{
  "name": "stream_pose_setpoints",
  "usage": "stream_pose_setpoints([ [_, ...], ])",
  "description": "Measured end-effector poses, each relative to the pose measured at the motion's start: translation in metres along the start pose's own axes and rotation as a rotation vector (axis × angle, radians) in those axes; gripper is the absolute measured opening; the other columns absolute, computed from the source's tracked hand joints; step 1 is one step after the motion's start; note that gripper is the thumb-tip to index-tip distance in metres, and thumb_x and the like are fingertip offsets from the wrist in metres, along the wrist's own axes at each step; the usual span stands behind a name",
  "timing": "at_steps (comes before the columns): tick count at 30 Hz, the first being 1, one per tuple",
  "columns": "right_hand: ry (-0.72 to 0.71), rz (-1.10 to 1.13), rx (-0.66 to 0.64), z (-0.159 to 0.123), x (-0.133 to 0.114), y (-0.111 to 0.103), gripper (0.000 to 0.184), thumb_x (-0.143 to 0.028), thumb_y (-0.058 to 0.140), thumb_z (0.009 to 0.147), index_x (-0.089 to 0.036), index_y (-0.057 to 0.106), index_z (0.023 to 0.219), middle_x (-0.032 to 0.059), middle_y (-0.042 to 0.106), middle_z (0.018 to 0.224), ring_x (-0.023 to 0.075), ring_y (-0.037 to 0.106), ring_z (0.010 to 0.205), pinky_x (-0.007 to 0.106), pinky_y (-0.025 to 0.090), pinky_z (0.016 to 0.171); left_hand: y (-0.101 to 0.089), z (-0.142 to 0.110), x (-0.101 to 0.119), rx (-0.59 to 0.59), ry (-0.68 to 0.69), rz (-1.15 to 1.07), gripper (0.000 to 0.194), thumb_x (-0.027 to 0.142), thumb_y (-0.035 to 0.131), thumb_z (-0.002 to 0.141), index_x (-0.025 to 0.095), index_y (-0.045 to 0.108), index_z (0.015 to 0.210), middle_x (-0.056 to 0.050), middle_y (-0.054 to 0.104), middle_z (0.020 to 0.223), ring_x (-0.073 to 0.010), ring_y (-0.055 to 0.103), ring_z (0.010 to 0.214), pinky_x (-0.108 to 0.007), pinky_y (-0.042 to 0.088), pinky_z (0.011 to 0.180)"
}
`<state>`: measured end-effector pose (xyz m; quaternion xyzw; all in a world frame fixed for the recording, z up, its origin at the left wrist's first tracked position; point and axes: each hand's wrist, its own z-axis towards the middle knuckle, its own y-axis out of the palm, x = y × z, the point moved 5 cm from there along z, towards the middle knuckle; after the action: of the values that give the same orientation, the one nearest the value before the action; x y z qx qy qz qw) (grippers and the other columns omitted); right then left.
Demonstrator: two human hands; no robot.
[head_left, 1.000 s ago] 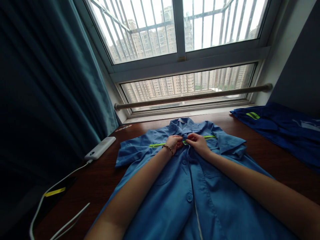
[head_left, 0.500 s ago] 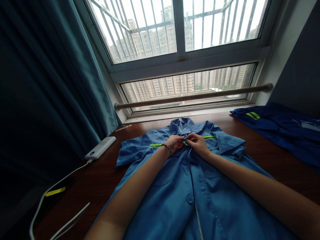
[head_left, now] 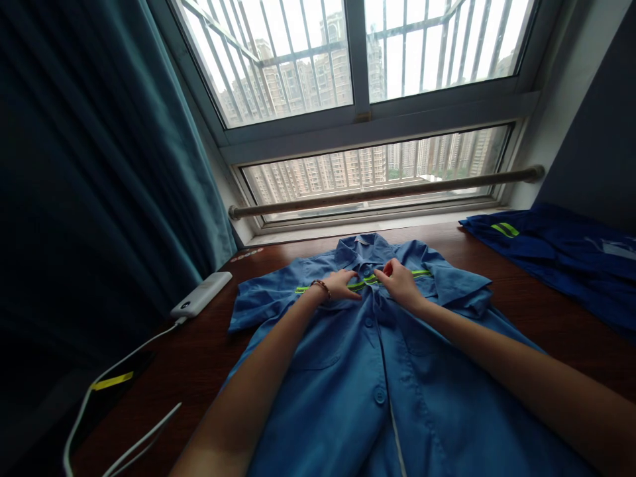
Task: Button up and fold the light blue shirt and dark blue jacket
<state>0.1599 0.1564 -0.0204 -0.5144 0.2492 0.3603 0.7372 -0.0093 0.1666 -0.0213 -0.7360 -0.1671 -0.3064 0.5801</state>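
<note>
A blue short-sleeved shirt [head_left: 322, 384] with yellow-green stripes across its chest is laid out front up, collar toward the window. Over the chest stripe on the left, my left hand [head_left: 340, 285] has its fingers apart and holds nothing; a beaded bracelet [head_left: 321, 287] circles its wrist. My right hand [head_left: 400, 283] is just right of the front placket, fingers loosely bent with a gap between thumb and forefinger. Between the hands a button [head_left: 368, 271] shows on the placket. Lower down are another button [head_left: 368, 322] and a larger-looking one [head_left: 379, 395], beside the front opening.
The shirt lies on a dark wooden tabletop [head_left: 209, 354]. A white power bank [head_left: 201, 294] with a white cable [head_left: 144, 346] sits at the left by the teal curtain [head_left: 183, 165]. Darker blue clothing [head_left: 556, 255] lies at the right. A rail [head_left: 387, 194] crosses the window.
Both hands were pinching the placket at the chest. They have since come apart, the left hand moving left with fingers spread, and the button between them is now visible.
</note>
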Motion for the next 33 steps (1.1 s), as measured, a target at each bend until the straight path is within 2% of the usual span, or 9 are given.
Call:
stream_pose_setpoints([
  [3, -0.066, -0.236, -0.281, -0.012, -0.017, 0.006, 0.027, -0.044, 0.060, 0.063, -0.018, 0.052, 0.060, 0.0043, 0.056, 0.058, 0.0163, 0.051, 0.055, 0.025, 0.031, 0.049, 0.002, 0.002, -0.018, 0.003, -0.099, 0.313, 0.080, 0.052, 0.070, 0.049, 0.022, 0.046, 0.119, -0.013, 0.025, 0.140, -0.0433, 0.014, 0.125, -0.055, 0.021, 0.094],
  [6, -0.111, -0.411, -0.471, -0.028, -0.022, 0.015, 0.021, -0.038, 0.062, 0.059, -0.018, 0.055, 0.061, 0.0075, 0.061, 0.068, 0.0196, 0.055, 0.061, 0.025, 0.030, 0.049, 0.005, 0.005, -0.033, -0.066, -0.119, 0.386, 0.083, 0.063, 0.055, 0.061, 0.025, 0.030, 0.131, -0.012, 0.011, 0.144, -0.0423, 0.006, 0.127, -0.059, 0.015, 0.094],
  [10, -0.151, -0.417, -0.399, -0.028, -0.007, 0.013, 0.016, -0.031, 0.050, 0.070, -0.019, 0.060, 0.072, 0.0082, 0.063, 0.078, 0.0210, 0.057, 0.070, 0.026, 0.032, 0.053, -0.009, 0.011, -0.053, -0.057, -0.094, 0.435, 0.078, 0.066, 0.044, 0.068, 0.031, 0.021, 0.134, -0.007, 0.006, 0.145, -0.0392, 0.002, 0.129, -0.060, 0.012, 0.094],
  [13, -0.088, -0.258, -0.376, -0.008, 0.017, 0.007, 0.012, -0.023, 0.050, 0.067, -0.019, 0.062, 0.067, 0.0053, 0.063, 0.071, 0.0181, 0.055, 0.065, 0.025, 0.033, 0.052, -0.021, 0.021, -0.063, -0.096, -0.085, 0.433, 0.082, 0.065, 0.047, 0.066, 0.031, 0.020, 0.135, -0.007, 0.006, 0.145, -0.0377, 0.001, 0.129, -0.057, 0.011, 0.097],
  [18, 0.054, -0.116, -0.508, 0.026, 0.029, 0.016, 0.015, -0.020, 0.063, 0.053, -0.019, 0.055, 0.040, -0.0008, 0.048, 0.036, 0.0123, 0.045, 0.037, 0.024, 0.033, 0.041, -0.028, 0.033, -0.046, -0.077, -0.131, 0.353, 0.081, 0.046, 0.073, 0.047, 0.024, 0.046, 0.120, -0.011, 0.024, 0.140, -0.0384, 0.020, 0.125, -0.048, 0.018, 0.099],
  [21, 0.057, -0.120, -0.399, 0.026, 0.020, 0.022, 0.020, -0.028, 0.062, 0.059, -0.018, 0.056, 0.042, 0.0022, 0.050, 0.039, 0.0140, 0.047, 0.040, 0.025, 0.034, 0.043, -0.019, 0.024, -0.021, 0.119, -0.081, 0.363, 0.052, 0.025, 0.074, 0.052, 0.023, 0.056, 0.101, -0.011, 0.043, 0.128, -0.0352, 0.030, 0.120, -0.051, 0.017, 0.098],
  [25, -0.066, -0.076, -0.130, 0.012, 0.015, 0.021, 0.015, -0.030, 0.056, 0.067, -0.019, 0.066, 0.066, 0.0040, 0.063, 0.064, 0.0173, 0.056, 0.063, 0.024, 0.036, 0.054, 0.012, -0.001, 0.007, 0.307, 0.217, 0.451, 0.025, 0.009, 0.043, 0.076, 0.018, 0.058, 0.093, -0.012, 0.053, 0.110, -0.0256, 0.043, 0.110, -0.044, 0.025, 0.098],
  [28, -0.023, 0.103, -0.174, 0.008, 0.023, 0.024, 0.022, -0.035, 0.054, 0.068, -0.018, 0.067, 0.068, 0.0013, 0.062, 0.062, 0.0157, 0.056, 0.063, 0.023, 0.037, 0.055, 0.026, -0.011, 0.010, 0.313, 0.316, 0.395, 0.026, 0.008, 0.038, 0.076, 0.016, 0.060, 0.088, -0.013, 0.056, 0.101, -0.0231, 0.049, 0.100, -0.035, 0.035, 0.092],
  [33, 0.198, 0.614, -0.322, 0.011, 0.031, 0.030, 0.029, -0.042, 0.058, 0.063, -0.013, 0.063, 0.065, 0.0003, 0.060, 0.056, 0.0123, 0.052, 0.052, 0.023, 0.040, 0.051, 0.023, -0.015, 0.014, 0.271, 0.439, 0.294, 0.023, 0.009, 0.043, 0.073, 0.019, 0.063, 0.081, -0.011, 0.058, 0.100, -0.0223, 0.049, 0.099, -0.033, 0.036, 0.092],
])
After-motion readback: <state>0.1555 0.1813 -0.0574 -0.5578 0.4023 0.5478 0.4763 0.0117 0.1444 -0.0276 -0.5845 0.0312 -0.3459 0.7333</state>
